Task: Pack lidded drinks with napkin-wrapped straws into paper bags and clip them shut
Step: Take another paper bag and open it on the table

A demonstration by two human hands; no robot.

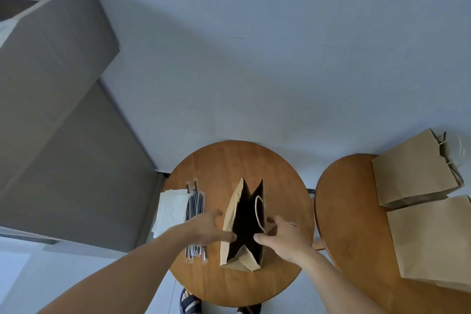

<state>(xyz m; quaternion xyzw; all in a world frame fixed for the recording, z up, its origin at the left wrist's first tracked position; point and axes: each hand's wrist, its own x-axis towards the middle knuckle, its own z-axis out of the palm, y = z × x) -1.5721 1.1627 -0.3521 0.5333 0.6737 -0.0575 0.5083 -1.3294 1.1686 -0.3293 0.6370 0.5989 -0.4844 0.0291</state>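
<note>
Paper bag (243, 259): brown, standing upright on the table (229, 160) between the two hands, mouth wide open, inside dark; contents cannot be made out.
Left hand (211, 227): grips the bag's left wall at the rim, thumb lapped over the edge, fingers on the outside.
Right hand (283, 237): pinches the bag's right wall at the rim, thumb on the inner face, fingers curled behind on the outside.
Handle (259, 211): pale twine loop on the bag's right wall, just beyond the right thumb, hanging inward.
Straws (195, 201): dark, each in a clear sleeve, lying in a bundle on the table just outside the left hand; the hand and wrist cover their middle.
Napkins (172, 209): white stack, beside the straws on the side away from the bag, overhanging the table edge.
Second table (344, 199): round, wooden, to the right of the right hand, well apart from it.
Far flat bag (413, 171): brown, folded flat on the second table, twine handles at its far end.
Near flat bag (433, 242): brown, flat, next to the far one, nearer the person.
Foot (190, 301): in a striped sandal, on the floor below the left forearm.
</note>
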